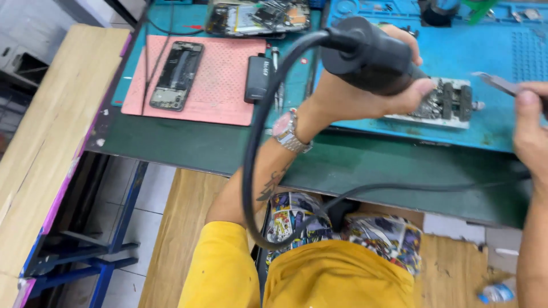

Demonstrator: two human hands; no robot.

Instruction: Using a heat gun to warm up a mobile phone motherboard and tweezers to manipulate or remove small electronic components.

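Hot-air handle (368,54) in closed left grip (365,91).

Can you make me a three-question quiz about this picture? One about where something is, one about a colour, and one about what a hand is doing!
1. Where does the opened phone lie?
A. on the pink mat
B. on the blue mat
C. on the floor

2. What colour is the sleeve of the person's shirt?
A. green
B. yellow
C. white

3. What is the left hand doing?
A. resting flat and empty
B. gripping a thick black corded tool
C. holding a cup

Answers:
1. A, the opened phone sits on the pink mat at the left of the bench.
2. B, the sleeve by the left arm is bright yellow.
3. B, the left hand is closed around the black corded tool, aimed at the clamped circuit board on the blue mat.
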